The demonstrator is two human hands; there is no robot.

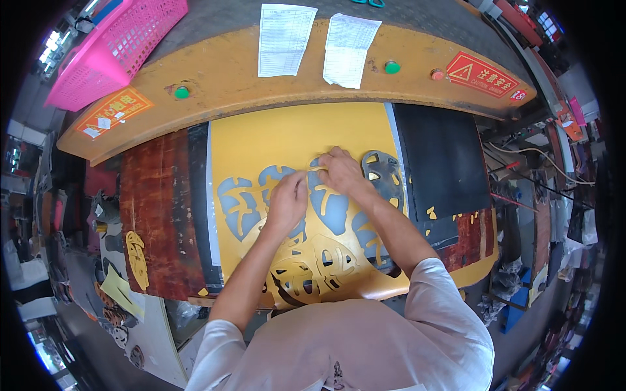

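Observation:
A yellow sheet lies on the bench before me, its near part full of shoe-upper-shaped cut-outs with grey-blue showing through. My left hand is closed over the middle cut-outs, fingertips pressed together. Just right of it, my right hand bends its fingers down in a pinch at the top of another cut-out. A thin pale-yellow sliver shows between the two hands; which fingers grip it is unclear. Beside my right hand stands a dark oval cutting die on the sheet. The sheet's perforated near end droops toward me.
A yellow machine beam with green buttons and papers spans the far side. A pink basket sits at far left. Cut yellow pieces lie on the reddish-brown board; small scraps lie right, near a black mat.

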